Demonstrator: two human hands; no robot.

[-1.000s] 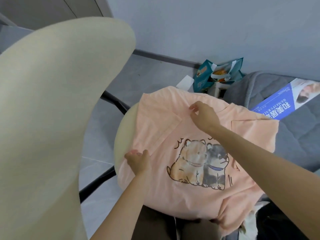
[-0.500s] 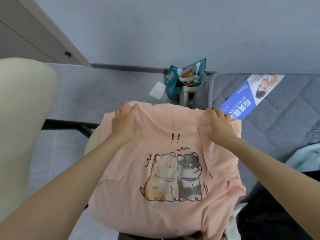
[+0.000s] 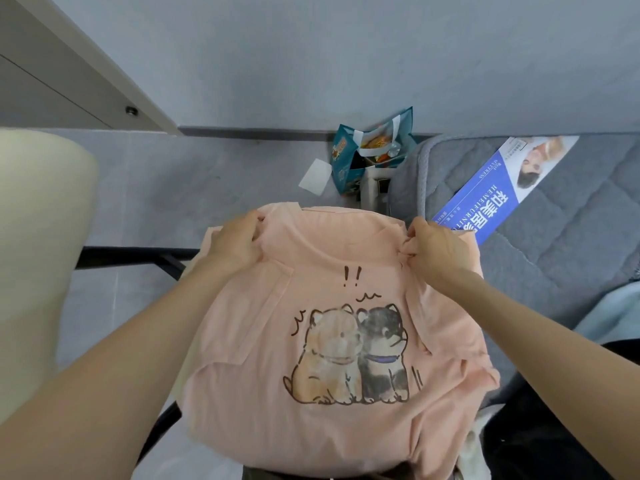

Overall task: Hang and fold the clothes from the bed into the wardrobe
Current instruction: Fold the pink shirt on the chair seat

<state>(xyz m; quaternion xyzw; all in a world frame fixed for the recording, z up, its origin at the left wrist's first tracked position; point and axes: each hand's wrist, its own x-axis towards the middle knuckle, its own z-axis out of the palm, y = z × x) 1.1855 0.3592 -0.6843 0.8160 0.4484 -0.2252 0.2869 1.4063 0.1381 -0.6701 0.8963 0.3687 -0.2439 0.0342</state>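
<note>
- Grey quilted mattress (image 3: 561,258): fills the right side, its piped corner at the far centre. A light-blue garment (image 3: 613,317) lies on it at the right edge, with dark cloth (image 3: 540,431) nearer.
- Cream chair back (image 3: 38,237): stands at the left edge. It takes up less of the view than a second ago.
- Pink T-shirt (image 3: 242,393): lies print-up in the near centre, just left of the mattress, draped over a rounded support that it hides almost wholly. Its collar points far. The two-puppy print faces the wearer of the camera. The far shoulders are now bunched and lifted, whereas half a second ago they lay smooth.
- Left hand (image 3: 235,244): at the far left shoulder of the T-shirt, fingers curled round a fold of fabric. Half a second ago the fingers lay straight on the cloth, and a second ago this hand was at the near left edge.
- Right hand (image 3: 436,247): at the far right shoulder, fingers and thumb pinching a gathered tuft. They were flat before.
- Blue-and-white leaflet (image 3: 498,192): lies aslant on the mattress, its near end just beside the right hand.
- Teal bag (image 3: 346,161): stands open on the floor against the far wall, beside the mattress corner. It holds orange and white items too small to identify.
- White paper square (image 3: 314,181): lies flat on the floor, touching the bag's left side.
</note>
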